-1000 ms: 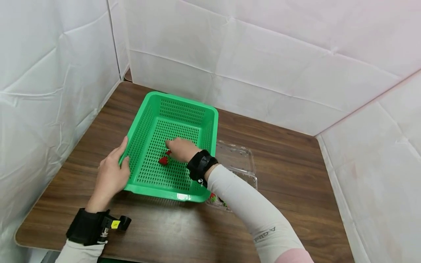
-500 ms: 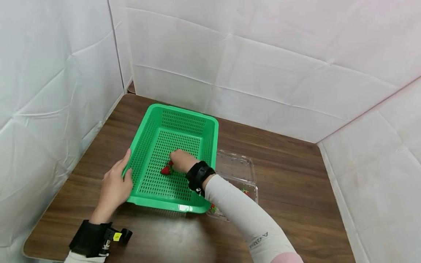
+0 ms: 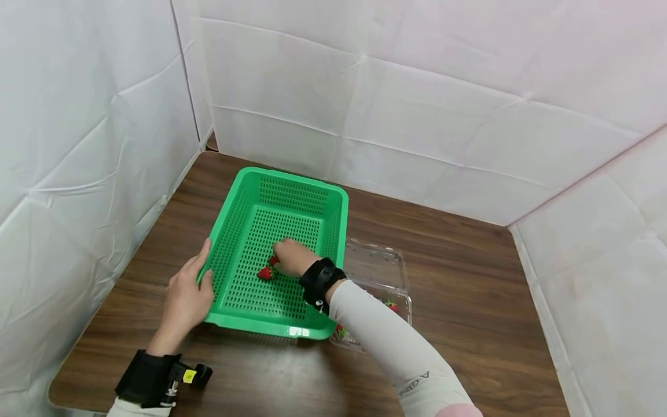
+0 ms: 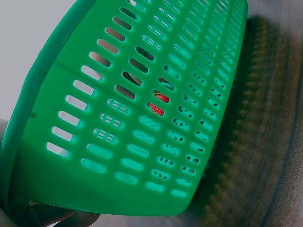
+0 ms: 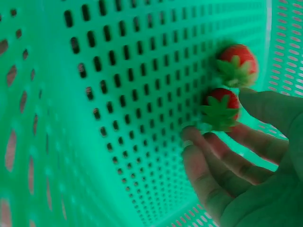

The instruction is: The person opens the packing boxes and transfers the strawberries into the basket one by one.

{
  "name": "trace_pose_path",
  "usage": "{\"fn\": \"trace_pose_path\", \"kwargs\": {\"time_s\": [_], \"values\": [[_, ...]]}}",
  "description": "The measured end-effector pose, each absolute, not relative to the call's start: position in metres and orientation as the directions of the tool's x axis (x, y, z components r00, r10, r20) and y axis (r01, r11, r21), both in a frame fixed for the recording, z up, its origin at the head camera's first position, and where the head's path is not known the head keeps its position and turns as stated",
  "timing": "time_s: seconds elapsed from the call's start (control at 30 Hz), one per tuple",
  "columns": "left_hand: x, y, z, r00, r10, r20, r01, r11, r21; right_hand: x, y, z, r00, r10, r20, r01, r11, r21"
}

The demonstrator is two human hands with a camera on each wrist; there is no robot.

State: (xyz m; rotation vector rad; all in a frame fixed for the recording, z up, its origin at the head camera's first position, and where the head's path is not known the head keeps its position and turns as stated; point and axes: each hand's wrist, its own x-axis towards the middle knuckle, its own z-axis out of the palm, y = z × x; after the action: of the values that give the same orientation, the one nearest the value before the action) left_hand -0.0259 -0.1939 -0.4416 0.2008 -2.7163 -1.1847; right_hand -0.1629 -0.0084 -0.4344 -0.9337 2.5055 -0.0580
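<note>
A green perforated plastic basket (image 3: 229, 321) stands on the table, and my left hand (image 3: 187, 292) grips its left rim, thumb on the inner side. Inside, my right hand (image 3: 294, 258) reaches to the basket's floor. In the right wrist view, its thumb and curled fingers are around a red strawberry (image 5: 220, 109) with green leaves, which sits at the floor. A second strawberry (image 3: 266, 273) lies right beside it. The left wrist view shows the basket's outer wall (image 4: 42, 189), with red fruit visible through two slots.
To the right of the basket, a clear plastic clamshell box (image 3: 375, 263) lies with its lid folded back. A few strawberries (image 3: 392, 306) are in it, partly hidden by the right sleeve. White sheeting (image 3: 417, 116) encloses the dark wood table (image 3: 458, 278) at the back and sides.
The head view has tilted, so everything sits lower in the picture. My right hand has stayed by the strawberries, its fingers drawn in slightly; my left hand still holds the rim.
</note>
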Motion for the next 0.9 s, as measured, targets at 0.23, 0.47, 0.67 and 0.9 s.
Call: {"fn": "trace_pose_path", "kwargs": {"time_s": [0.23,0.47,0.67,0.9], "values": [[-0.027,-0.199,-0.444,-0.976,-0.193,0.103,-0.057,0.679,0.732,-0.155,-0.002,-0.403,-0.63,-0.691,-0.355,-0.637,0.721,-0.272],[-0.027,-0.204,-0.444,-0.973,-0.202,0.108,-0.061,0.681,0.73,-0.131,0.011,-0.358,-0.615,-0.763,-0.198,-0.687,0.642,-0.34],[-0.026,-0.206,-0.447,-0.974,-0.2,0.106,-0.062,0.685,0.726,-0.11,0.041,-0.331,-0.65,-0.756,-0.074,-0.678,0.621,-0.392],[-0.024,-0.206,-0.444,-0.975,-0.202,0.094,-0.069,0.675,0.734,-0.105,0.085,-0.335,-0.714,-0.7,-0.016,-0.633,0.655,-0.412]]}}
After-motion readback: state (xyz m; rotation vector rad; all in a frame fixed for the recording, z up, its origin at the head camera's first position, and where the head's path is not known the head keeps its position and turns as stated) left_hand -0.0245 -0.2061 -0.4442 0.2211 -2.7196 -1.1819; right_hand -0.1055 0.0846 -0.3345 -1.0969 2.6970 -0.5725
